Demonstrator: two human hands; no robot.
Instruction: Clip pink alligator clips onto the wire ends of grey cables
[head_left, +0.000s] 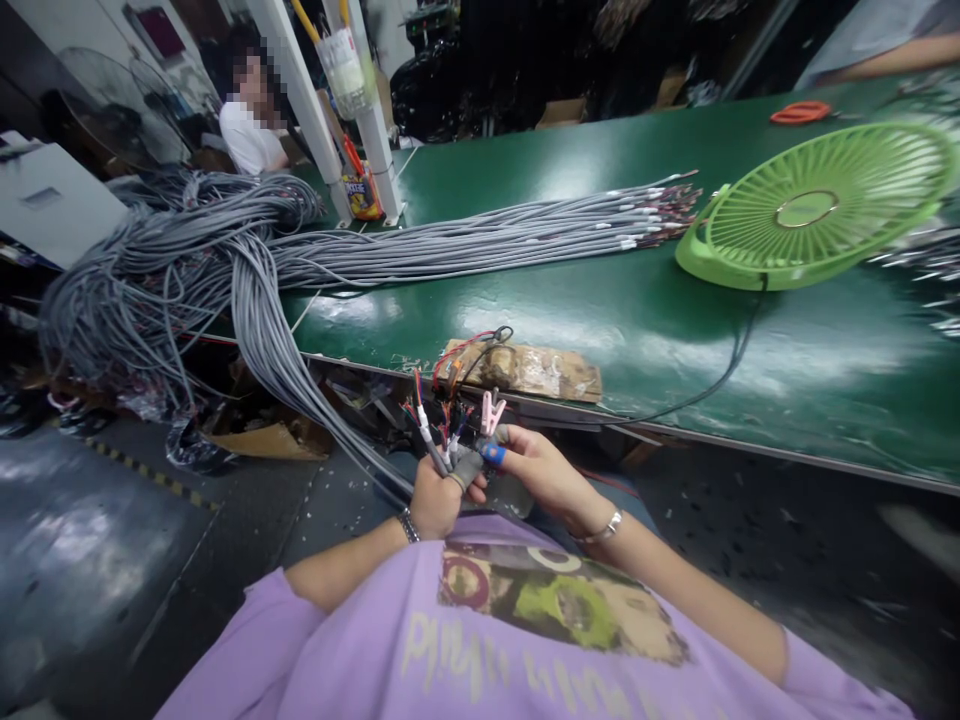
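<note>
My left hand (439, 500) is closed around several grey cables (429, 432), whose ends point up and away from me. Coloured inner wires fan out from the stripped tips. A grey finger cover (465, 468) sits on a finger of this hand. Close by on the right, my right hand (536, 470) is pinched, with blue tape (493, 453) around the thumb. What lies between those fingertips is too small to make out. A pink clothes peg (491, 412) stands just beyond the right fingertips; whether they touch it is unclear.
A wooden block (544, 372) with red and black leads lies at the edge of the green table (420, 325). Long grey cable bundles (465, 235) cross the table from a heap (150, 270). A green fan (810, 210) is on the right. Two people sit beyond.
</note>
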